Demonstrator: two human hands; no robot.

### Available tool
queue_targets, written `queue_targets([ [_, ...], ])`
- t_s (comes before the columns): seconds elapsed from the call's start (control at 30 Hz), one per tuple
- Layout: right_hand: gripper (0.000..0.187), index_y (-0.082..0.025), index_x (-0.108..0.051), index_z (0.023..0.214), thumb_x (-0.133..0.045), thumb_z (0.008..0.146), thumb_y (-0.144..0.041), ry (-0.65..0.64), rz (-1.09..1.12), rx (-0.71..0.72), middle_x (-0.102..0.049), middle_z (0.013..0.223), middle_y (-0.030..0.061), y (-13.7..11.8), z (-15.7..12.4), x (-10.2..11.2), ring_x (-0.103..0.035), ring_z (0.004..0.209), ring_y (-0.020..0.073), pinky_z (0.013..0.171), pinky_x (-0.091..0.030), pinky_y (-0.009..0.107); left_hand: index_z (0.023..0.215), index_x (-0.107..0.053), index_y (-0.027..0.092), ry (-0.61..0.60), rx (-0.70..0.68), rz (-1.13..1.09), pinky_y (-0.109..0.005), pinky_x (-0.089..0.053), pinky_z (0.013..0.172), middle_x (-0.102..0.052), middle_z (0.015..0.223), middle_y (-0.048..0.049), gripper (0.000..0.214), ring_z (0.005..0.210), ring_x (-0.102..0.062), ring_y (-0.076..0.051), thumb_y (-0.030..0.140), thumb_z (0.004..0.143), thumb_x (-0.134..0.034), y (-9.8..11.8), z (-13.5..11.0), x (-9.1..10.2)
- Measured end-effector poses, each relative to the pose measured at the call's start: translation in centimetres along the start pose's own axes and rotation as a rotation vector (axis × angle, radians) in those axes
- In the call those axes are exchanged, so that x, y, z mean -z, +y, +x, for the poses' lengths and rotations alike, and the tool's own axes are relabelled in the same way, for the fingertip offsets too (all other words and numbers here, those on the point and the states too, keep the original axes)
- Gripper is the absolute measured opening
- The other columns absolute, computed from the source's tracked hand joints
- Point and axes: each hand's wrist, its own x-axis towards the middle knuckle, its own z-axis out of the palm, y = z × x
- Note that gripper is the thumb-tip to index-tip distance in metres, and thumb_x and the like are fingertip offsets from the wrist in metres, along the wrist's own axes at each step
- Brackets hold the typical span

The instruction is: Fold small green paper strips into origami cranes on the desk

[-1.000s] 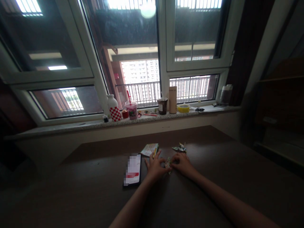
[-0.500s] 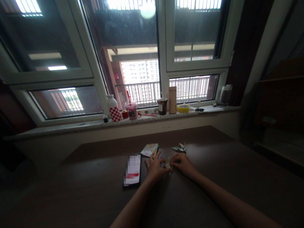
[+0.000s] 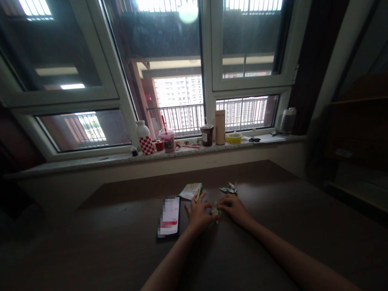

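A dark brown, smooth table stands in a dim room, its far edge facing a stone sill below a window with pale frames; outside are railings and tall buildings.

Four things are on the table. Two are small, crumpled, patterned pieces: the near piece is between the two hands, in from the middle of the far edge; the far piece lies closer to that edge, just beyond the right hand. One phone and one printed packet lie toward the far left corner, the packet nearer the far edge.

The left hand pinches the near piece between thumb and forefinger, its other fingers spread; the right hand's fingertips grip its right side.

The sill carries one checkered bottle, two drink cups, one tan flask and one yellow tape roll.
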Motion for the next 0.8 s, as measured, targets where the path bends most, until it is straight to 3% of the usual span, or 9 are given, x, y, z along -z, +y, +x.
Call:
queue_targets([
  [0.13, 0.016, -0.019, -0.075, 0.072, -0.07, 0.076, -0.034, 0.018, 0.045, 0.036, -0.069, 0.086, 0.0064, 0.7, 0.1, -0.2, -0.06, 0.093, 0.0234, 0.089, -0.041, 0.036, 0.079, -0.076, 0.031, 0.082, -0.014, -0.064, -0.072, 0.0, 0.111, -0.047, 0.148, 0.0015, 0.015, 0.143, -0.023, -0.036, 0.045, 0.075, -0.071, 0.3, 0.0, 0.0],
  [0.33, 0.015, -0.021, -0.076, 0.074, -0.073, 0.075, -0.035, -0.005, 0.041, 0.071, -0.07, 0.088, 0.0059, 1.0, 0.1, -0.4, -0.059, 0.095, 0.0245, 0.09, -0.04, 0.037, 0.093, -0.076, 0.036, 0.232, -0.114, -0.176, -0.059, -0.015, 0.116, -0.055, 0.139, -0.0003, 0.017, 0.135, -0.037, -0.029, 0.029, 0.077, -0.073, 0.7, 0.1, 0.2],
  [0.53, 0.012, -0.023, -0.076, 0.075, -0.074, 0.075, -0.035, -0.025, 0.014, 0.09, -0.07, 0.09, 0.0046, 1.2, 0.0, -0.6, -0.059, 0.097, 0.024, 0.093, -0.039, 0.038, 0.08, -0.076, 0.031, 0.258, -0.104, -0.225, -0.056, -0.018, 0.115, -0.061, 0.13, -0.0002, 0.01, 0.13, -0.043, -0.027, 0.023, 0.075, -0.075, 0.7, 0.3, -0.1],
  [0.8, 0.012, -0.023, -0.075, 0.075, -0.074, 0.075, -0.035, -0.04, 0.022, 0.101, -0.07, 0.09, 0.0042, 1.6, 0.0, -0.6, -0.058, 0.098, 0.0238, 0.092, -0.04, 0.037, 0.08, -0.075, 0.031, 0.199, -0.132, -0.24, -0.056, -0.019, 0.114, -0.059, 0.133, 0.0007, 0.009, 0.131, -0.042, -0.027, 0.023, 0.075, -0.074, 0.3, 0.6, 0.0],
])
